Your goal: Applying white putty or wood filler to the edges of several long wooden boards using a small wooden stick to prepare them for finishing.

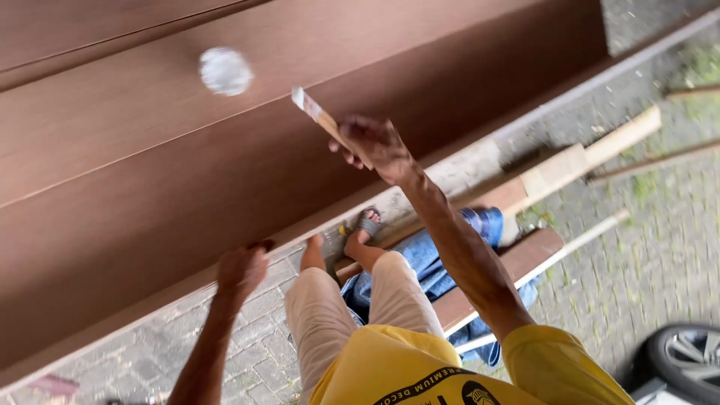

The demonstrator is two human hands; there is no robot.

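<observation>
Up high, scraper [319, 118] in right hand [379, 146]

Yellow short-sleeved shirt [390, 367] with dark print, beige trousers [311, 307], seemingly grey sandals [367, 222].

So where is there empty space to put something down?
The brown panel is mostly bare between the white patch and its lower edge, where the left hand grips. Paving beside the wheel is open. It is crowded under the right hand holding the scraper: feet, blue cloth, planks.
</observation>
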